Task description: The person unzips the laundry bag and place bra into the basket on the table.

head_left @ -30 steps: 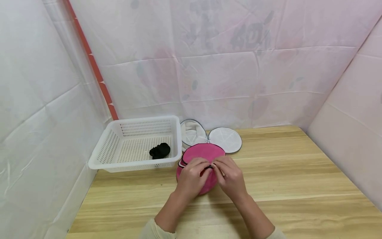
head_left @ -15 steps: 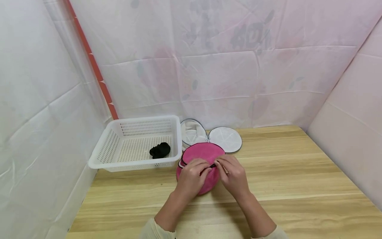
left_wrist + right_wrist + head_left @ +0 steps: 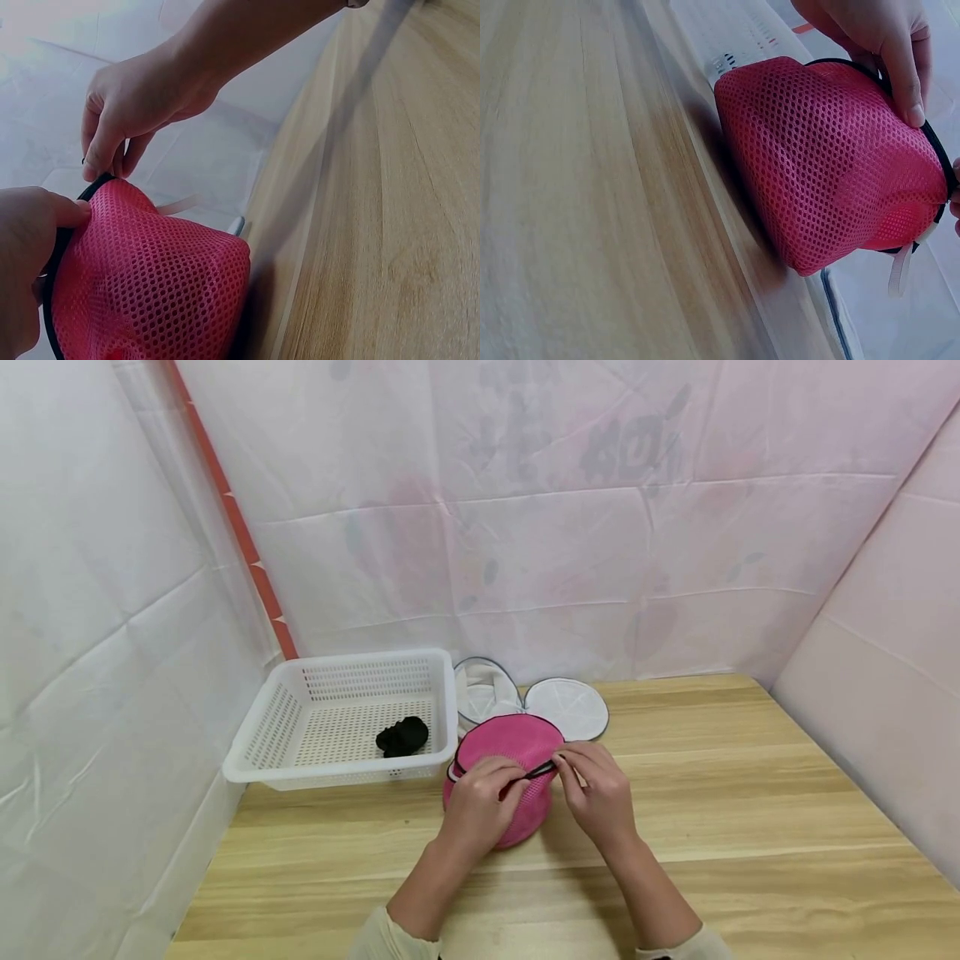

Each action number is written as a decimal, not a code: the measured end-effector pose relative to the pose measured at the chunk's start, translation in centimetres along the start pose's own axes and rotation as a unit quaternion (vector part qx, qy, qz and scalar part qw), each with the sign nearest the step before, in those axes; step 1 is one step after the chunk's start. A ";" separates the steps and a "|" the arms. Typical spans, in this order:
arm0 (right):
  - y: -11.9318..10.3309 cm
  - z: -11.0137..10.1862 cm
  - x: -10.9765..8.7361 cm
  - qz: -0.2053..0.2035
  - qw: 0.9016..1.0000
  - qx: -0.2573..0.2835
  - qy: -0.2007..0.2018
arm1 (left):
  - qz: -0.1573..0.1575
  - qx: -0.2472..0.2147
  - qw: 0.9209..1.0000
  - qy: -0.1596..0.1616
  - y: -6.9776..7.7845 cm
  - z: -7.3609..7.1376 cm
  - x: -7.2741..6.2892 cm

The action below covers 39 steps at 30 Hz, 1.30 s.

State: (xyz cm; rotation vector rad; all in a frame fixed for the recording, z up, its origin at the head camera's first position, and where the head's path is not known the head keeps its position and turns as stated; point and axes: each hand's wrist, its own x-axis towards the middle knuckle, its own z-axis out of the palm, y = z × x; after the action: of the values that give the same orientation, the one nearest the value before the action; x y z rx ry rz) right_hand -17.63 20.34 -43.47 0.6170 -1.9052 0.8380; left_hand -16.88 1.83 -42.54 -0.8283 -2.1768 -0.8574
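A pink mesh laundry bag (image 3: 513, 739) with black-trimmed edges stands on the table, its round lid raised at the back. My left hand (image 3: 480, 800) pinches the black rim at the front, thumb on the mesh side, as the right wrist view of the left hand (image 3: 889, 45) shows. To its right, my right hand (image 3: 597, 789) pinches the same black edging between thumb and fingertips. A stretch of black trim shows between the two hands. In the left wrist view the bag's mesh side (image 3: 161, 277) bulges below the rim. Whatever the right fingertips cover, such as a zip pull, is hidden.
A white plastic basket (image 3: 341, 774) stands to the left, with a black bundled item (image 3: 402, 737) inside. Behind the pink bag lies a white round mesh bag (image 3: 486, 697), its white lid (image 3: 567, 710) folded out to the right. White sheeting (image 3: 555, 552) encloses the wooden table (image 3: 750, 827).
My right hand has slid to the right along the black rim, away from the left hand, and more trim shows between them. The left hand keeps its grip in place.
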 end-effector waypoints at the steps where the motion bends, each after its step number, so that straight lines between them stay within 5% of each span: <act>1: -0.1 0.0 0.1 -0.002 1.000 0.000 -0.001 | -0.001 -0.001 1.000 0.002 0.0 0.0 0.0; 14: -1.6 0.1 0.6 -0.052 0.998 0.024 0.009 | -0.022 0.007 1.000 0.016 -0.3 0.1 0.2; 19: -2.3 0.5 0.6 -0.067 0.997 0.037 0.001 | -0.006 0.008 1.000 0.006 0.0 -0.1 0.3; 25: -2.5 0.8 0.2 -0.062 0.997 0.040 -0.013 | 0.022 0.015 1.000 -0.008 0.6 -0.1 0.2; 39: -1.2 0.6 -0.4 -0.027 0.999 0.036 -0.020 | 0.027 0.033 0.999 0.003 0.8 0.4 0.1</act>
State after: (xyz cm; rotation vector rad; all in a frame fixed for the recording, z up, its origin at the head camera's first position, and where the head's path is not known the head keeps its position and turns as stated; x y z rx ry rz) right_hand -16.94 19.15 -43.62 0.7308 -1.8916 0.8688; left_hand -16.48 2.67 -42.38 -0.8461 -2.1553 -0.7564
